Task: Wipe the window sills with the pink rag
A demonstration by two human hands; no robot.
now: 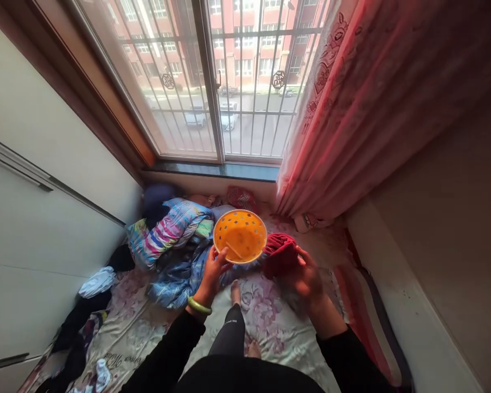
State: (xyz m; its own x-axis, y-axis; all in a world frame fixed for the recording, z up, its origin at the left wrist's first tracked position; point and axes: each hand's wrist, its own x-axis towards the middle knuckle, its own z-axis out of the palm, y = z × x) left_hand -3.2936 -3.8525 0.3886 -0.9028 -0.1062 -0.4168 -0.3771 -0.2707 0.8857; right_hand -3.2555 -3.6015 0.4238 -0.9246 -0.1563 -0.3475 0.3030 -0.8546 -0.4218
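In my left hand (pixel 216 268) is an orange plastic basket (pixel 242 236) with a pale rim and small cut-out holes, gripped by its near left edge. Its open side faces me, and a thin stick-like shape lies inside. My right hand (pixel 309 275) is closed round a folded dark red cloth (pixel 280 254), just right of the basket; the hand is slightly blurred. Cloth and basket rim are close together, and I cannot tell whether they touch. A green bangle (pixel 199 306) circles my left wrist.
I stand on a bed with a floral sheet (pixel 265 308). Clothes and a striped quilt (pixel 175 224) are heaped at the left, near white cabinets (pixel 45 218). A barred window (pixel 245 82) is ahead, a pink curtain (pixel 364 109) at the right, and a striped pillow (pixel 364 311) lies along the wall.
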